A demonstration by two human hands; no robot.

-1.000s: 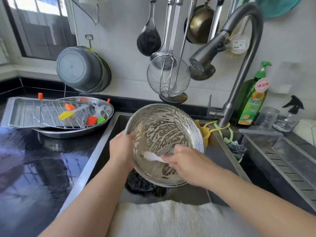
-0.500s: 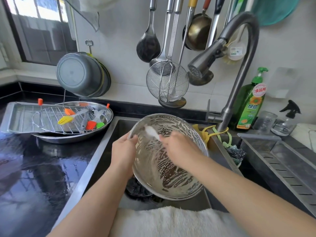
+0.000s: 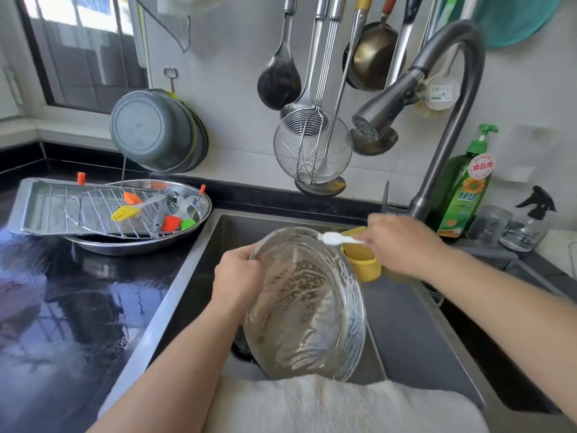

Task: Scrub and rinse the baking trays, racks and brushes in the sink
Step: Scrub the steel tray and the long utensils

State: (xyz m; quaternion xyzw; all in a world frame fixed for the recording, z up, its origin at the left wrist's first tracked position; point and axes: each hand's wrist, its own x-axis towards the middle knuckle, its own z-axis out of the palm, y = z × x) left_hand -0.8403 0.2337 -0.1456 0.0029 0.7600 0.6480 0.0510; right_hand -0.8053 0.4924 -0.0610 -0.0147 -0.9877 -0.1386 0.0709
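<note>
A round steel tray (image 3: 309, 310), streaked with soap foam, is tilted over the sink (image 3: 415, 332). My left hand (image 3: 239, 278) grips its left rim. My right hand (image 3: 402, 245) holds a white brush (image 3: 335, 238) whose head touches the tray's far rim. On the counter to the left, a rectangular tray (image 3: 37, 204) and an oval steel tray (image 3: 134, 246) carry a wire rack (image 3: 93, 214) and several silicone brushes (image 3: 125, 212) in yellow, orange, red and green.
The faucet (image 3: 443, 98) arches over the sink's right side. A yellow cup (image 3: 363, 264) sits behind the tray. Green dish soap (image 3: 465, 195), a glass and a spray bottle stand at right. Ladles and a strainer (image 3: 312, 145) hang above. A white towel (image 3: 312, 404) lies along the front edge.
My right hand moved the brush from the tray's middle out to its far right rim. The tray turned more edge-on and sank lower in the sink.
</note>
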